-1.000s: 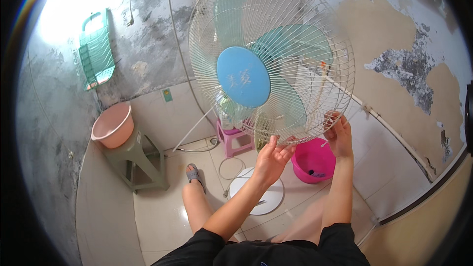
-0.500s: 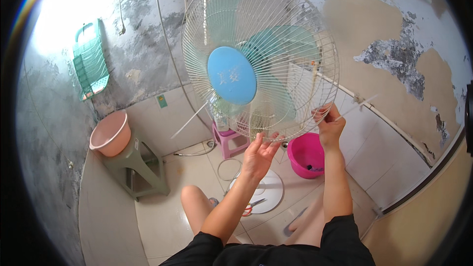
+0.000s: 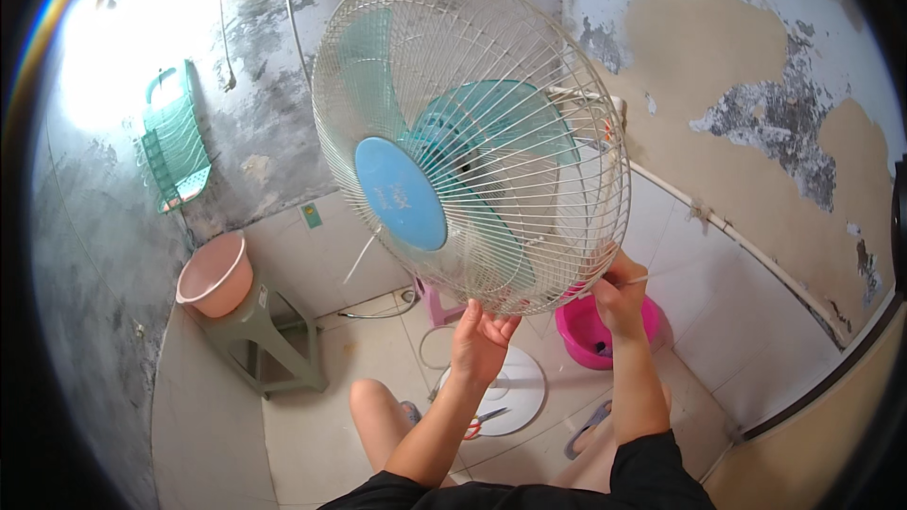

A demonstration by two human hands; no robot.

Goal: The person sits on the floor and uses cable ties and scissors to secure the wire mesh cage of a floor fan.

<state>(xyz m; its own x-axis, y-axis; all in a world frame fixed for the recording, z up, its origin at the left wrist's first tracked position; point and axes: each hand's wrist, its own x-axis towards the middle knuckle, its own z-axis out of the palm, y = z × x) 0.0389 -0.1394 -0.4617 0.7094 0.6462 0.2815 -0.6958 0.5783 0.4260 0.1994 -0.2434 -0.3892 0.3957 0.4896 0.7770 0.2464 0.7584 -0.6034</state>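
A standing fan's round wire guard fills the middle of the view, turned partly leftward. Behind its wires show teal blades, and a blue disc marks its centre. My left hand holds the guard's lower rim, thumb up and fingers curled. At the rim's lower right, my right hand pinches a thin white cable tie, its tail sticking out to the right. Another white cable tie hangs from the guard's lower left. The right fingertips are partly hidden.
Below the guard, the fan's round white base stands on the tiles, with red-handled scissors on it. A magenta basin is at the right. A pink basin sits on a grey-green stool at left. A pink stool stands behind.
The guard has turned and shifted left and lower in view. My left hand has closed more around the lower rim. My right hand has moved down with the rim.
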